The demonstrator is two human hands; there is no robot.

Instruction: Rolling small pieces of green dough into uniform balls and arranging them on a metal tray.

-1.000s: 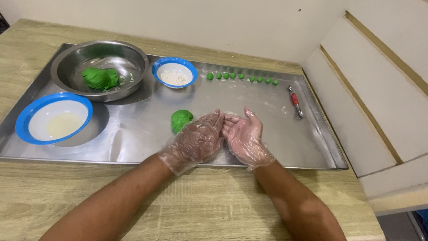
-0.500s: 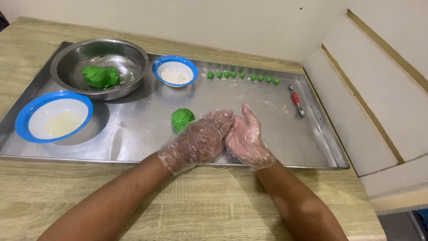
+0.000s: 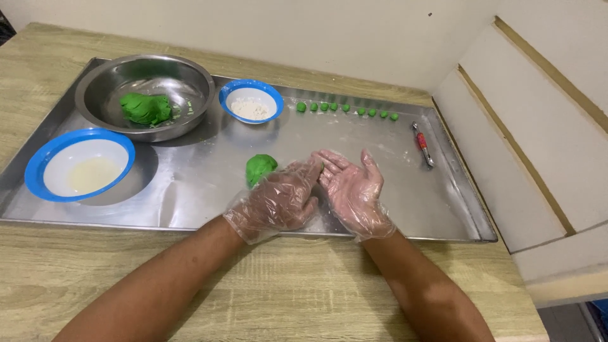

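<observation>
The right hand (image 3: 353,193), in a clear plastic glove, lay palm up with its fingers spread and loosely extended over the metal tray (image 3: 405,209). The left hand (image 3: 278,199), gloved the same way, was curled palm down, its fingertips pressed onto the fingers of the right one. Whether a bit of dough sat between them could not be told, since the left fingers covered that spot.

A green dough lump (image 3: 259,168) rested on the tray just beside the left hand, at its far left side, close to the knuckles but seemingly apart from them.

The hands hovered near the tray's front rim, above its middle. To the right of them the tray floor ran bare up to the raised right edge, and a wide bare strip also lay between them and the back rim.

Along the back stood a row of 8 small green balls (image 3: 346,109), well apart from the hands. A small red-and-silver tool (image 3: 423,144) lay near the right rim. At the left stood a steel bowl (image 3: 183,82) with more green dough, a small blue-rimmed bowl (image 3: 251,101) of white powder, and a larger blue-rimmed bowl (image 3: 79,163) of pale liquid. The tray sat on a wooden table (image 3: 304,291).
</observation>
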